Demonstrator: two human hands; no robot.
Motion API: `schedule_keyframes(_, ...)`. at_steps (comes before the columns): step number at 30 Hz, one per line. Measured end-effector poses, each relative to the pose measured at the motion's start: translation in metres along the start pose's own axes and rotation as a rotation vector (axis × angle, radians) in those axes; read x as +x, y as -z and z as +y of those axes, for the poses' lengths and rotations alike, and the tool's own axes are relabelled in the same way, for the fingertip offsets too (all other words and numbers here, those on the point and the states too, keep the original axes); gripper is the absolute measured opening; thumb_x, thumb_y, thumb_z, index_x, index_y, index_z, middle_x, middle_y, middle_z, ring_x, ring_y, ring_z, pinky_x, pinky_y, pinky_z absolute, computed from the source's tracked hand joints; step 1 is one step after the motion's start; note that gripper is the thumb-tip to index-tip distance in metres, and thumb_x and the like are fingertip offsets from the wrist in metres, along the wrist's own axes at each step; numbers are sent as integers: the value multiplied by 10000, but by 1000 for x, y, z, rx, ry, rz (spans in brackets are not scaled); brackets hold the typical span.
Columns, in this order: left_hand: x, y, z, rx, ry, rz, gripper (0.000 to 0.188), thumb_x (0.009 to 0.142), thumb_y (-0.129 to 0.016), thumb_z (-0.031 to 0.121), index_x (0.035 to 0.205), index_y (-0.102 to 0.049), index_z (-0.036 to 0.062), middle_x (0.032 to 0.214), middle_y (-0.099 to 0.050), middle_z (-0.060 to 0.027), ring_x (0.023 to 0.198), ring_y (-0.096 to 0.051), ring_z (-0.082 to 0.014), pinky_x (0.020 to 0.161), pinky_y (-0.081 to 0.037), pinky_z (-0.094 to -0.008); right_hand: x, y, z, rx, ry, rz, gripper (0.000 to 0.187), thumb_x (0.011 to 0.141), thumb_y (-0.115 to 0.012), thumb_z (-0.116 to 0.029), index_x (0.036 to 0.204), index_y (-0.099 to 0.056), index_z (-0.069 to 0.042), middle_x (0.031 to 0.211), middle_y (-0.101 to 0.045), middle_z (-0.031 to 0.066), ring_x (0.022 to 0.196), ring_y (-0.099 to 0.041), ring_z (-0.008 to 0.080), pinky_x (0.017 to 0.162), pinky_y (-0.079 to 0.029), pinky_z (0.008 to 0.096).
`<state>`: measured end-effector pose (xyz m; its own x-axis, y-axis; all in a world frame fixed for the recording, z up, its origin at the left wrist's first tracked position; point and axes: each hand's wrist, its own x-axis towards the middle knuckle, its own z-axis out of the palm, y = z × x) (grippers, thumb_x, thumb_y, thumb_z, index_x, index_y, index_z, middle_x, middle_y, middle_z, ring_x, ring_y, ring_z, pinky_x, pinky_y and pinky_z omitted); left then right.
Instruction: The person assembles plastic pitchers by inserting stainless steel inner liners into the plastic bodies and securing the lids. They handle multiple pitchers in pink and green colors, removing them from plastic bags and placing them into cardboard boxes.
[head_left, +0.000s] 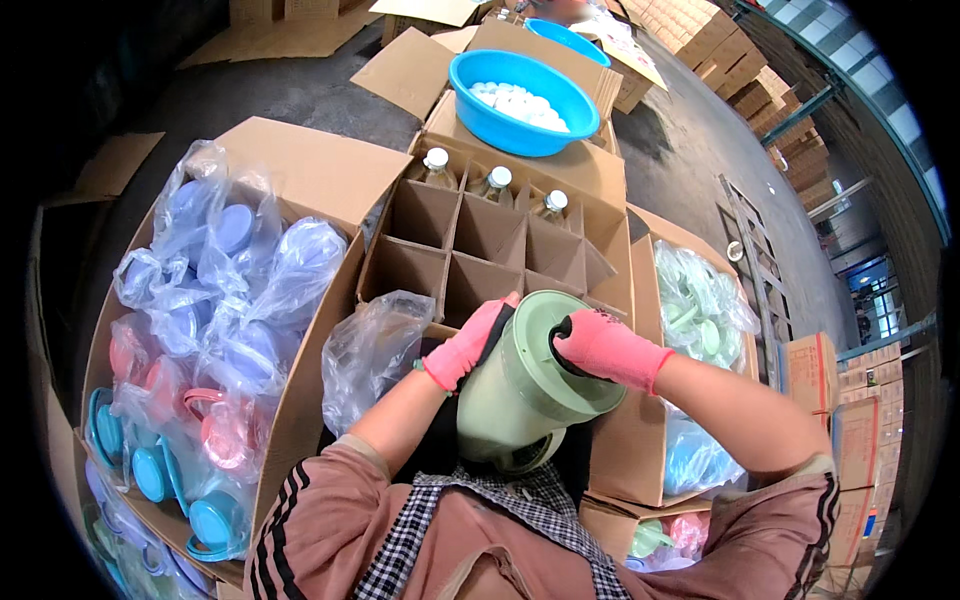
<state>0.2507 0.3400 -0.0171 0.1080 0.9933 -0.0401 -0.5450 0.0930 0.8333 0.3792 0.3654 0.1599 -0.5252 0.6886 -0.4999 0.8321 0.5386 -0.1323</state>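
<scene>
A large pale green jug [500,405] lies tilted in front of my body, its round green lid end [540,330] facing away from me. My left hand [468,347], in a pink and black glove, is wrapped round the jug's left side. On the lid's right side presses my right hand [608,350], gloved alike, with its fingers curled at the lid; the fingertips are partly hidden. Just beyond stands a divided carton [400,255], with three clear bottles [497,183] with white caps in its far row. A crumpled clear plastic bag [370,350] hangs at the carton's near left.
At left, an open carton [315,165] holds bagged purple, pink and blue lids. Behind the divided carton sits a blue basin [475,112] of white caps. Bagged green and blue parts [695,300] fill a box at right. Stacked cartons [810,375] stand farther right.
</scene>
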Motion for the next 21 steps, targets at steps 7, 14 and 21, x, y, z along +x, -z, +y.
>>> schedule_keyframes(7,-131,-24,89,1586,-336,239,632,688,-634,386,1154,-447,2,1187,-423,-215,1095,-403,-374,929,-314,-432,-49,-30,37,715,53,380,206,780,-563,-186,824,-557,15,715,-584,129,665,-556,198,673,-434,301)
schedule_keyframes(14,-195,60,63,1611,411,377,448,740,-598,348,1009,-526,-3,890,-597,-180,866,-575,-285,761,-437,-359,-85,-49,32,778,371,601,194,747,-576,-62,912,-522,25,904,-542,113,861,-531,205,776,-412,291)
schedule_keyframes(21,-181,-64,149,403,-653,693,94,832,-476,81,787,-515,8,677,-535,-41,614,-511,-137,598,-408,-242,-125,-42,2,729,708,303,498,659,-682,-193,1077,-480,-15,1016,-532,113,997,-506,250,867,-369,329)
